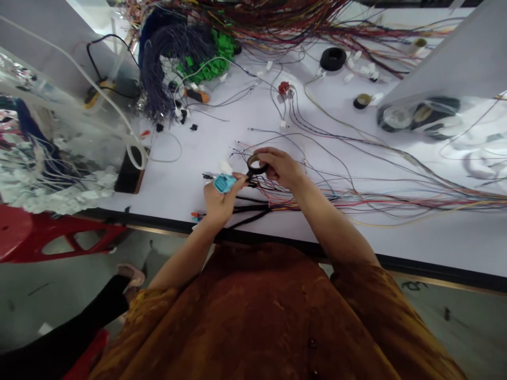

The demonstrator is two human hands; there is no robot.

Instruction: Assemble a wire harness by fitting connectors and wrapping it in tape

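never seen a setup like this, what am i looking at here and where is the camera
There is no machine here: these are a person's two bare hands. The single picture comes from a camera worn on the head, looking forward and down, so the sleeves and shirt front show at the bottom.

The left hand holds a light-blue connector; the right hand holds a roll of dark tape. On the white table lie long wires running off to the right, a red connector, a thick black roll and a heap of green connectors.
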